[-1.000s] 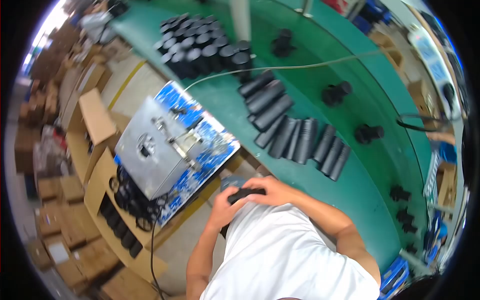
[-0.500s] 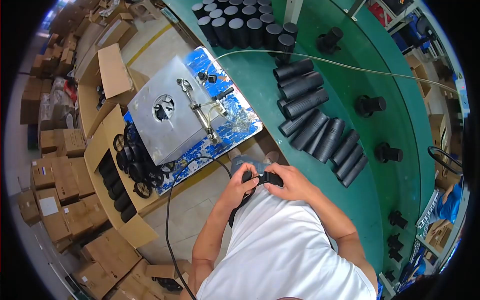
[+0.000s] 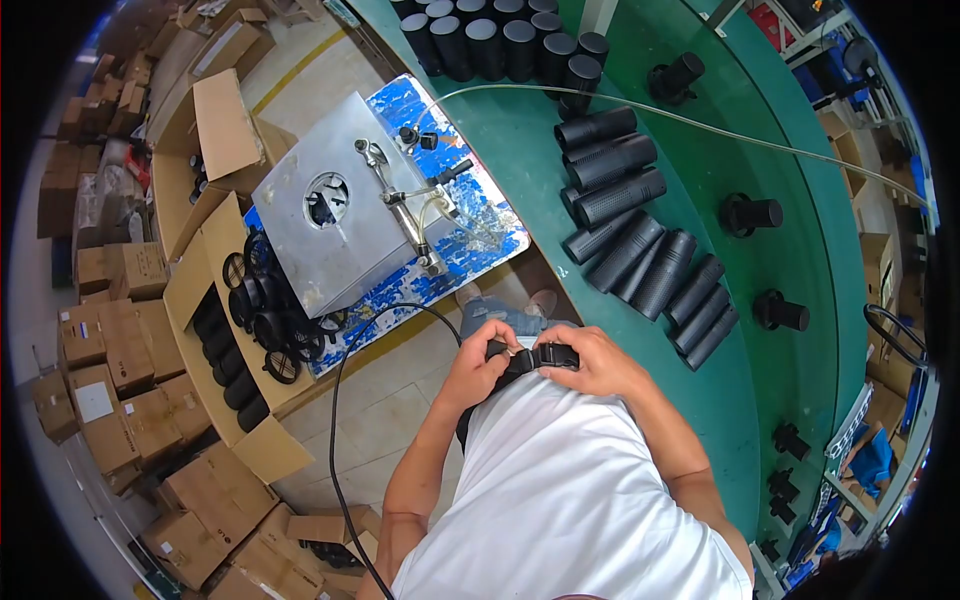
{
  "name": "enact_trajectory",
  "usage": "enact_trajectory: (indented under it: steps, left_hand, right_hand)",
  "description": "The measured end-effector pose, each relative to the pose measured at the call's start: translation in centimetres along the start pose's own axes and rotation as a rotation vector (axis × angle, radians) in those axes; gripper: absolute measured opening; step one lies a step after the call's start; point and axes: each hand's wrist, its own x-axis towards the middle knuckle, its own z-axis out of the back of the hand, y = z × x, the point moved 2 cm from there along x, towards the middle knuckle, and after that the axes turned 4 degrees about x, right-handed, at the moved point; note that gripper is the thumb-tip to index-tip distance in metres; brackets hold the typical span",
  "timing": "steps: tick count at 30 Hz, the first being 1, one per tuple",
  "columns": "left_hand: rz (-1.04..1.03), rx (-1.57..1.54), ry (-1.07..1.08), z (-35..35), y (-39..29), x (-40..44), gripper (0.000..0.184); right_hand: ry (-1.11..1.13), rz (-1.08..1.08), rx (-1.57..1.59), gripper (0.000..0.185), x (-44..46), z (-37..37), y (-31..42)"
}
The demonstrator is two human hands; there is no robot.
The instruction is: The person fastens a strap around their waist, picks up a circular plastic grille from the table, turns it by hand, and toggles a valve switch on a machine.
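Note:
At my waist, both hands hold a black belt [image 3: 521,364] in front of my white shirt. My left hand [image 3: 474,372] is closed on the belt's left part, thumb and fingers pinching it. The fingers of my right hand [image 3: 602,364] are closed around the right part, beside a dark buckle [image 3: 546,355]. Between the hands, the buckle and a short stretch of the belt show. Whether the buckle is fastened I cannot tell. A black cable [image 3: 337,440] runs past my left arm.
Ahead on the left, a metal box fixture [image 3: 290,215] with a round hole and clamp stands on a chipped blue table [image 3: 490,215]. Black ribbed tubes [image 3: 650,255] lie on the green bench [image 3: 700,430] to the right. Cartons [image 3: 110,345] are stacked at left.
My right hand has shifted slightly right, and more of the belt and buckle shows between the hands. Both hands keep their grip. The whole view has shifted a little.

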Motion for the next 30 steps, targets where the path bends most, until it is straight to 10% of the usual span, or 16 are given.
enact_trajectory:
  steps: [11,17,22,30]
  left_hand:
    - [-0.071,0.522,-0.11,0.1,-1.4,-0.5,0.011]
    - [0.223,0.769,-0.003,1.9,1.0,-0.4,0.023]
    - [0.414,-0.469,-0.12,1.8,0.5,0.9,0.022]
    - [0.246,-0.75,-0.141,1.6,-0.1,2.5,0.028]
  right_hand:
    - [-0.275,-0.011,-0.04,0.028,0.3,-1.2,-0.6]
    - [-0.231,0.156,-0.336,0.029,1.0,-1.6,-0.3]
    - [-0.158,0.144,-0.374,0.03,2.1,-2.5,-0.2]
    - [-0.063,0.102,-0.326,0.028,3.4,-2.6,0.0]
